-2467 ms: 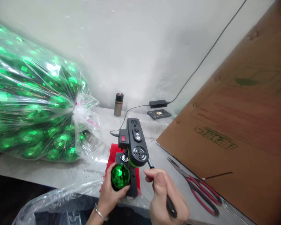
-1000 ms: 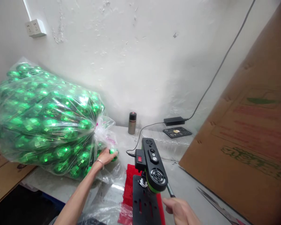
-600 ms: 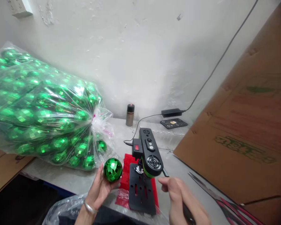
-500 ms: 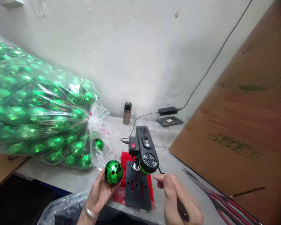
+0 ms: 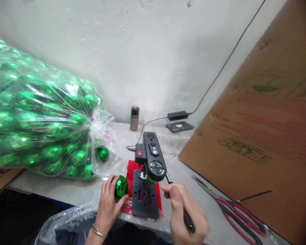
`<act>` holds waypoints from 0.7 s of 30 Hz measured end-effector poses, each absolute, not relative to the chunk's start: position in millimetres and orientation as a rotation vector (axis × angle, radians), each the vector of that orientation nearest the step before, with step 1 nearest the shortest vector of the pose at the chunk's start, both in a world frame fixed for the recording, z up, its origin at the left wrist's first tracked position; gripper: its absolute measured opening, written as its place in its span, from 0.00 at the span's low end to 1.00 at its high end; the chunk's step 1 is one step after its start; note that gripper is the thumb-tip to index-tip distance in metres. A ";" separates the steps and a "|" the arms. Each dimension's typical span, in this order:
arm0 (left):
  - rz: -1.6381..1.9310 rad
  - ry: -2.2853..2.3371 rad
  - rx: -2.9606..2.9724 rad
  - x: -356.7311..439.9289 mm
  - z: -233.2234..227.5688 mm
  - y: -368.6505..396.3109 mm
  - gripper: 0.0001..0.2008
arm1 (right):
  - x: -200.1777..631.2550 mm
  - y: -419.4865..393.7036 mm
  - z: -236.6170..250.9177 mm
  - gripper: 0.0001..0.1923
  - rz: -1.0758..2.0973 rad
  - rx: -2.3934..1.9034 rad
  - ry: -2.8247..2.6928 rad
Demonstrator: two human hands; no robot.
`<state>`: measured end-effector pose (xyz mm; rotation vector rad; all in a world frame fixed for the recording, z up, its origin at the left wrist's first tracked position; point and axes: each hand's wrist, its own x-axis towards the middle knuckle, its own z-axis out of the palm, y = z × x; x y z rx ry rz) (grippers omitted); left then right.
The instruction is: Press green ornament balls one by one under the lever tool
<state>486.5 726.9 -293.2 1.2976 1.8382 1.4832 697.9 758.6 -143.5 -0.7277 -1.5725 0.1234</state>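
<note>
Since a moment ago the left hand has carried the green faceted ball lower, gripping it just beside the black base plate of the small press, while the right hand is closed around its lever handle, probably to be ready for pressing.

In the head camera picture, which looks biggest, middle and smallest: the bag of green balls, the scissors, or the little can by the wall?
1. bag of green balls
2. scissors
3. little can, though it stands farthest from the camera
</note>
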 end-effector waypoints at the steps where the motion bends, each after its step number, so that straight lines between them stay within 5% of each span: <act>1: 1.428 1.825 1.420 486.4 -298.4 725.6 0.31 | 697.9 758.4 -143.7 0.10 0.130 -0.726 -1.570; 5: 1.399 1.735 1.369 488.3 -309.4 725.4 0.25 | 697.7 757.3 -145.9 0.11 0.158 -0.719 -1.573; 11: 1.400 1.766 0.933 489.3 -300.5 738.0 0.46 | 696.9 756.8 -144.8 0.11 0.152 -0.727 -1.571; 21: 1.548 1.571 0.613 489.8 -293.8 741.7 0.51 | 696.8 758.1 -126.7 0.12 0.155 -0.759 -1.609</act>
